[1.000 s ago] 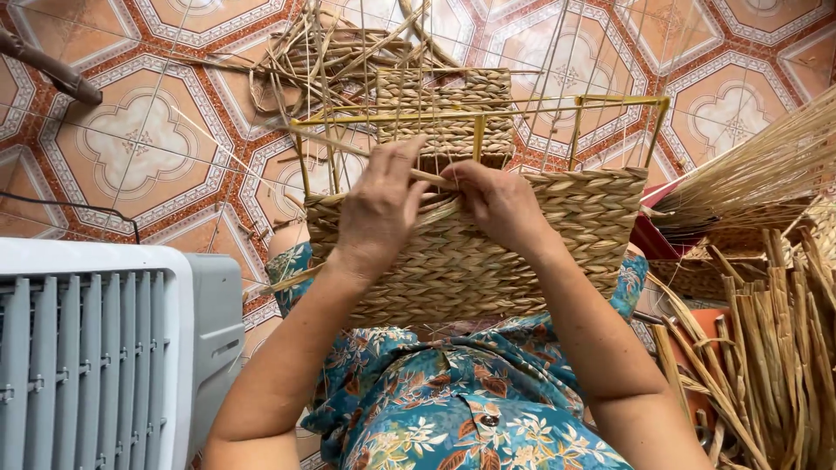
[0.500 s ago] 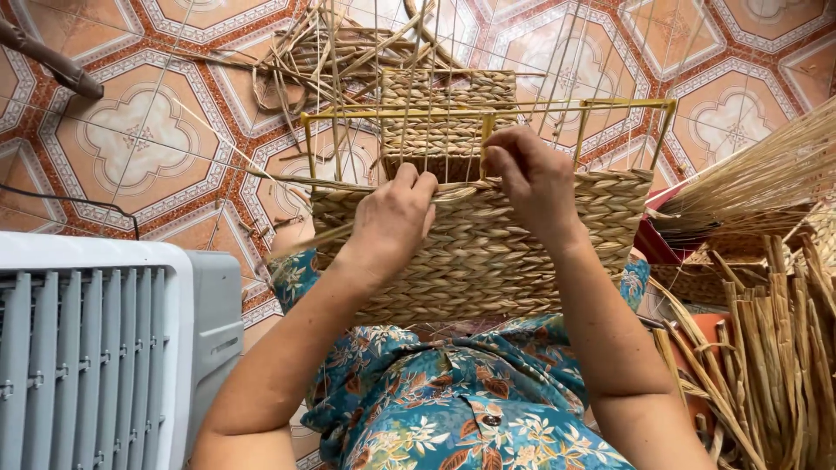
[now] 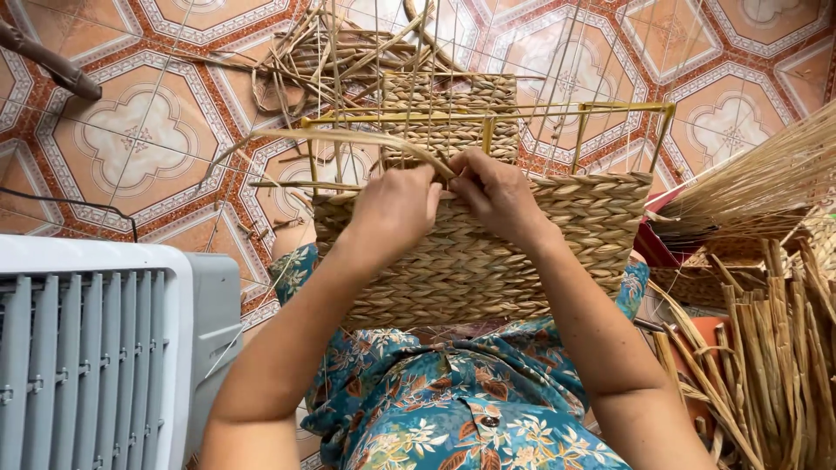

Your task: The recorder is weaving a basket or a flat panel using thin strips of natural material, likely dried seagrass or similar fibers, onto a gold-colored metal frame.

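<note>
Head camera, looking straight down at my lap and both my hands. Widest of all is the tiled floor (image 3: 131,148), terracotta with cream flower shapes, spreading beyond and to the left of my hands. Near my left forearm, close to me, stands a white and grey fan housing (image 3: 87,357) with upright slats. Beneath my forearms is my blue floral shirt (image 3: 453,409).

Resting on my lap, directly under both hands, is the woven basket panel (image 3: 488,261), a broad band of braided straw-coloured fibre. Its top edge runs left to right just at my fingertips. Rising past my fingers from that edge is a yellow wire frame (image 3: 488,113) with thin upright rods, unwoven for most of its height. Through the frame, farther from me, shows another patch of weave and a tangle of loose fibre (image 3: 348,61) on the floor.

To the right of my right arm lies a heap of dried reed stalks (image 3: 775,348), with a sheaf of finer straw (image 3: 766,183) above it.

My left hand (image 3: 396,209) and right hand (image 3: 496,196) meet, touching, at the middle of the panel's top edge. Both are closed narrowly, pinching a flat fibre strand (image 3: 366,139) that arcs away up and to the left of my left hand.
</note>
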